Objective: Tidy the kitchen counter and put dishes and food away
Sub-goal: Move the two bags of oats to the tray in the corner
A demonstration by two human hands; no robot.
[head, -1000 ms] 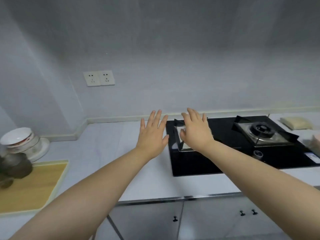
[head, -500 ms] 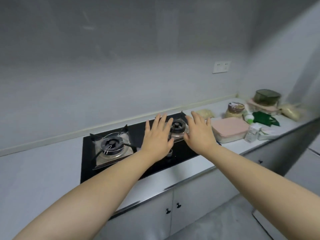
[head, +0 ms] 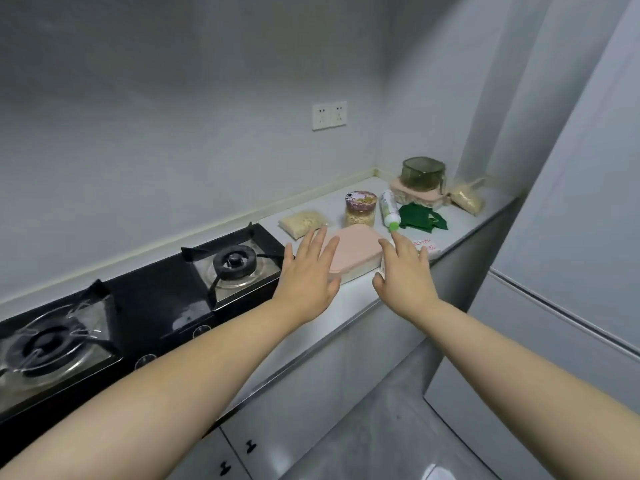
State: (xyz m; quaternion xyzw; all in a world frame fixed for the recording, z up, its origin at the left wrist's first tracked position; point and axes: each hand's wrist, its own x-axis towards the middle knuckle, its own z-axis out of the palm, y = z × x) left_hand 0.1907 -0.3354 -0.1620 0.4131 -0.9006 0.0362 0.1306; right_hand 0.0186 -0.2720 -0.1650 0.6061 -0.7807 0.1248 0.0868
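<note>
Your left hand and right hand hover palm down with straight fingers, holding nothing, at either end of the pink-lidded box on the counter. Behind it stand a jar and a lying green-capped bottle. The black hob lies to your left.

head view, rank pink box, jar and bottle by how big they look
1. pink box, largest, though nearest and partly behind the left hand
2. jar
3. bottle, slimmer than the jar
</note>
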